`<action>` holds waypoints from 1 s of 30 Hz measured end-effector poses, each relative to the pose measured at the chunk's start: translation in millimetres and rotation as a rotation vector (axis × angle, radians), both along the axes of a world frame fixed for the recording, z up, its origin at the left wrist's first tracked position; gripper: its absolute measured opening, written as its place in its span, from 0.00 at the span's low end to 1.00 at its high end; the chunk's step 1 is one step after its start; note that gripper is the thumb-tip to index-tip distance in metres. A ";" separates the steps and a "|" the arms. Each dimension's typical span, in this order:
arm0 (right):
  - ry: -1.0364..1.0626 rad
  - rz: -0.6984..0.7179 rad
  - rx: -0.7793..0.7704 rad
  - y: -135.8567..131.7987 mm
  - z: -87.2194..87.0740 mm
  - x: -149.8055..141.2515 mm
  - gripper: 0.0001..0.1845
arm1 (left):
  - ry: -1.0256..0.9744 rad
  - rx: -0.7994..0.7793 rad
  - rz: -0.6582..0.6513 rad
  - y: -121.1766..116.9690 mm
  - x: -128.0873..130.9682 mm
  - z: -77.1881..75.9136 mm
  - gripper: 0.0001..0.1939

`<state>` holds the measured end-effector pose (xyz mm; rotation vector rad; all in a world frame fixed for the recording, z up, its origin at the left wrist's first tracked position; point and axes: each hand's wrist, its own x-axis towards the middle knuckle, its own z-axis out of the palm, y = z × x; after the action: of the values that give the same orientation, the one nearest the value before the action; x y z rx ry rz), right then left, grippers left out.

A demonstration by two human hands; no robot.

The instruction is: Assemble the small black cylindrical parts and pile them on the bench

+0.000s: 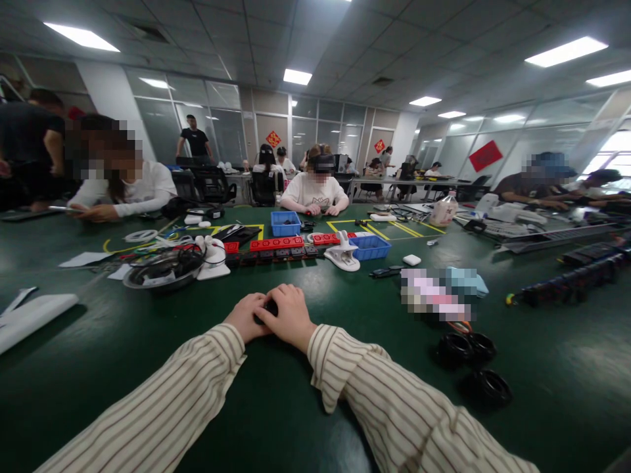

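Observation:
Low over the green table (276,407), both of my hands close around a small dark object (271,307). Most of it is covered by my fingers, so its kind does not show. My left hand (245,317) wraps it from the left. From the right, my right hand (292,316) curls over it, the thumb reaching across toward the left hand. Off to the right lie several thick black rings (491,387) that look like small rubber tyres.
Ahead stand a row of red and black blocks (276,244), two blue bins (284,223), a white clamp-like stand (344,253) and a metal bowl (162,284) with cables. A white object (39,318) lies left. A person (315,190) sits opposite.

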<state>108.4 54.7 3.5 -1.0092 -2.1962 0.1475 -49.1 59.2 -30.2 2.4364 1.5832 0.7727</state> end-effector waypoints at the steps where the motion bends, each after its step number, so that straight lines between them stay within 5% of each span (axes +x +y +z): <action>1: 0.000 0.016 0.005 0.6 -0.3 -0.2 0.12 | -0.005 0.001 -0.002 0.4 -0.4 -0.7 0.24; 6: -0.004 0.098 0.020 -0.2 0.5 0.2 0.03 | -0.030 0.005 -0.035 1.9 -4.2 -3.3 0.23; 14: 0.014 0.202 0.067 -6.5 4.0 3.7 0.08 | -0.018 0.001 -0.069 -1.5 -3.4 2.7 0.20; 21: 0.106 0.059 0.059 -7.1 4.3 2.4 0.15 | 0.033 0.054 0.026 -3.5 2.4 0.3 0.30; 26: 0.032 -0.069 0.002 -2.9 1.1 0.3 0.17 | 0.045 0.064 0.061 -5.3 5.5 1.8 0.25; 30: -0.002 -0.042 -0.014 -0.9 -0.4 -0.8 0.12 | 0.020 0.057 0.032 -2.3 4.1 0.7 0.23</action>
<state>107.6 53.8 3.1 -1.0630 -2.1768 0.1431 -44.9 56.8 -29.5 2.4712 1.6334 0.8116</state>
